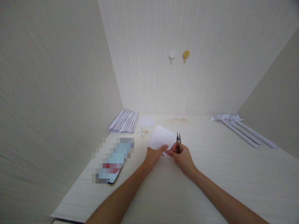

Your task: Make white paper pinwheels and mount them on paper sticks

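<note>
A folded-looking white sheet of paper (161, 137) is held above the table at the centre of the head view. My left hand (155, 155) grips its lower left part, thumb on top. My right hand (183, 157) is closed around small thread snips (178, 144), whose two dark blades point up and stand slightly apart. The right thumb and finger also pinch at the paper's lower right corner. A small reddish bit shows under the paper between the hands; what it is I cannot make out.
At the back left lie several rolled paper tubes (125, 121), a flat white card (146, 121) and a small pile of white bits (144, 133). A phone (115, 175) lies at the left. More paper rolls (245, 133) rest at the right. Two hooks (172, 54) are on the back wall.
</note>
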Motion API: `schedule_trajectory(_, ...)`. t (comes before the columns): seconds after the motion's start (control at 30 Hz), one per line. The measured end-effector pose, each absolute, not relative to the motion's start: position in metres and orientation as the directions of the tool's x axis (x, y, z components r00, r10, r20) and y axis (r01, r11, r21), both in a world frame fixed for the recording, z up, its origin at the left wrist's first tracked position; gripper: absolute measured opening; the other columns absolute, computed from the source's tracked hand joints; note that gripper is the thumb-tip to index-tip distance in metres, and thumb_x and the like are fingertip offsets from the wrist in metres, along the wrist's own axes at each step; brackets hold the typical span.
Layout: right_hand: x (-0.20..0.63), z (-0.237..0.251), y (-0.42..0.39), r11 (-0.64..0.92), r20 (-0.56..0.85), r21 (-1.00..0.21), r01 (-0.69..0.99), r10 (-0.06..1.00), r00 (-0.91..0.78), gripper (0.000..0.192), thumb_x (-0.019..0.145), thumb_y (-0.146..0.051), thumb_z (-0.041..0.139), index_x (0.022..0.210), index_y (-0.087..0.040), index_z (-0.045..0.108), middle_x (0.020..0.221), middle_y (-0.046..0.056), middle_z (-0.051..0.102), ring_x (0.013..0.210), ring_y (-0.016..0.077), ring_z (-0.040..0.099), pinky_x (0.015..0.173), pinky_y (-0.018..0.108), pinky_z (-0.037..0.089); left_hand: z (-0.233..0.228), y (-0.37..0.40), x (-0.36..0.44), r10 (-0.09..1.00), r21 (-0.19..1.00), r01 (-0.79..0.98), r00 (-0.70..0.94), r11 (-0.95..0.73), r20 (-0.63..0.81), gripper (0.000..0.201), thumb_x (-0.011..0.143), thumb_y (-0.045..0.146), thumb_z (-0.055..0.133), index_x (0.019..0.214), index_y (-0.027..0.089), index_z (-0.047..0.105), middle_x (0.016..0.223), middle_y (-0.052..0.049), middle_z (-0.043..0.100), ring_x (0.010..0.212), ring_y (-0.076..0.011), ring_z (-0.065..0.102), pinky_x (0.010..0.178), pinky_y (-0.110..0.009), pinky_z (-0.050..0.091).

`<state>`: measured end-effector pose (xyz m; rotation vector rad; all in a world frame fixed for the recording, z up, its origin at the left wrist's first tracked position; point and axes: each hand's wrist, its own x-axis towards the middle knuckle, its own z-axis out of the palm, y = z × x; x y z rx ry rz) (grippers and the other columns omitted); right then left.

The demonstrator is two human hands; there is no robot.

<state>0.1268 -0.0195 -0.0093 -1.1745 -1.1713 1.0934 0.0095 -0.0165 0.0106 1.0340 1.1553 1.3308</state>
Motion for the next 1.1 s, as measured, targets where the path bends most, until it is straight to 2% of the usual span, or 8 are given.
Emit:
schedule_trajectory(0.27, 0.127, -0.011, -0.018, 0.076, 0.073, -0.997, -0.033, 0.992, 0.099, 0.034, 0.046, -0.030, 0.072, 0.051, -0.019, 0.040, 0.043, -0.008, 0.035, 0.041, 0.0065, 0.028, 0.040, 0.021, 0.020, 0.008, -0.013, 0.010, 0.997, 0.994, -0.096, -0.053, 0.054, -0.060, 0.016, 0.054, 0.022, 0.067, 0.068, 0.014, 0.063, 0.070, -0.004, 0.066, 0.062, -0.0158, 0.059, 0.047, -0.022, 0.046)
schedule_trajectory(0.5, 0.127, -0.013, -0.018, 0.112, 0.105, -0.993, -0.048, 0.988, 0.114, 0.034, 0.046, -0.031, 0.073, 0.052, -0.018, 0.041, 0.047, -0.007, 0.040, 0.042, 0.0066, 0.031, 0.040, 0.021, 0.022, 0.003, -0.010, 0.009, 0.997, 0.997, 0.038, -0.029, 0.067, -0.066, 0.012, 0.055, 0.025, 0.065, 0.055, 0.014, 0.060, 0.061, -0.002, 0.063, 0.051, -0.0117, 0.054, 0.043, -0.020, 0.042)
schedule_trajectory(0.6, 0.127, -0.012, -0.018, 0.107, 0.100, -0.993, -0.048, 0.988, 0.121, 0.034, 0.046, -0.027, 0.073, 0.051, -0.018, 0.041, 0.047, -0.007, 0.041, 0.043, 0.0065, 0.031, 0.041, 0.021, 0.023, 0.002, -0.009, 0.009, 0.997, 0.998, 0.020, -0.046, 0.064, -0.063, 0.013, 0.056, 0.026, 0.064, 0.056, 0.014, 0.059, 0.059, -0.001, 0.061, 0.049, -0.0110, 0.053, 0.043, -0.020, 0.042)
schedule_trajectory(0.83, 0.127, -0.012, -0.018, 0.087, 0.079, -0.993, -0.083, 0.992, 0.095, 0.027, 0.052, -0.023, 0.069, 0.056, -0.018, 0.043, 0.060, -0.003, 0.054, 0.046, 0.0076, 0.040, 0.042, 0.021, 0.026, 0.005, -0.009, 0.009, 0.996, 0.994, -0.074, -0.038, 0.074, -0.077, 0.012, 0.057, 0.025, 0.063, 0.060, 0.015, 0.058, 0.062, -0.001, 0.060, 0.053, -0.0114, 0.053, 0.043, -0.020, 0.042)
schedule_trajectory(0.93, 0.128, -0.012, -0.018, 0.080, 0.072, -0.993, -0.089, 0.993, 0.099, 0.025, 0.054, -0.023, 0.068, 0.056, -0.018, 0.043, 0.062, -0.002, 0.056, 0.044, 0.0072, 0.039, 0.040, 0.021, 0.025, 0.004, -0.008, 0.009, 0.994, 0.992, -0.082, -0.046, 0.091, -0.095, 0.013, 0.056, 0.025, 0.063, 0.063, 0.015, 0.059, 0.064, -0.001, 0.061, 0.053, -0.0112, 0.053, 0.043, -0.020, 0.042)
schedule_trajectory(1.1, 0.128, -0.012, -0.018, 0.072, 0.058, -0.991, -0.112, 0.991, 0.122, 0.026, 0.053, -0.025, 0.069, 0.056, -0.018, 0.044, 0.064, -0.001, 0.057, 0.041, 0.0053, 0.037, 0.037, 0.021, 0.022, -0.002, -0.004, 0.008, 0.997, 0.994, -0.073, -0.027, 0.077, -0.079, 0.013, 0.057, 0.027, 0.059, 0.055, 0.015, 0.055, 0.055, 0.001, 0.057, 0.048, -0.0099, 0.049, 0.043, -0.020, 0.039)
